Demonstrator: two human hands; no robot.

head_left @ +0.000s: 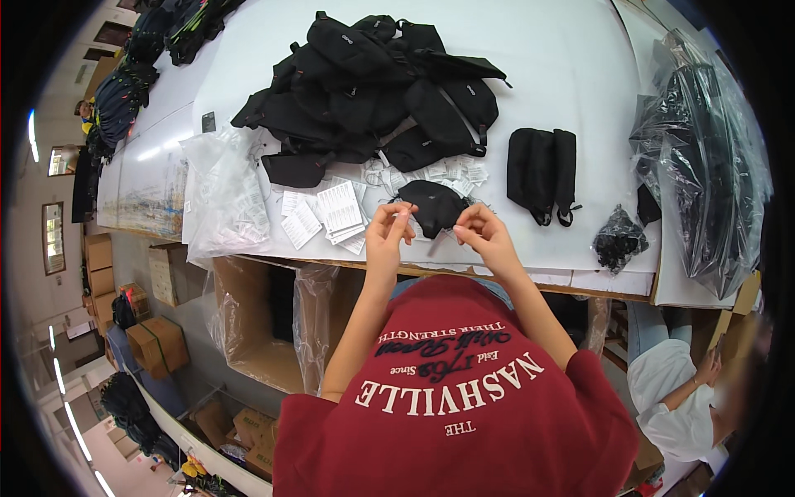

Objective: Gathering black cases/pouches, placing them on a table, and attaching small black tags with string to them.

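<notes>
A small black fabric pouch (433,205) lies on the white table near its front edge, between my two hands. My left hand (391,229) is at the pouch's left side, thumb and fingertips pinched together. On the other side, my right hand (487,238) pinches close to the pouch's lower right edge. What either pinch holds is too small to make out. White printed tags (338,209) are spread left of my left hand, with more lying behind the pouch. Beyond them rises a big heap of black pouches (356,91).
Folded black pouches (540,174) lie to the right, near a clear bag of small black parts (620,240). Clear plastic with black goods (704,157) covers the far right. A crumpled plastic bag (222,195) sits left. Another person (675,385) sits at lower right. Cardboard boxes (157,344) stand left.
</notes>
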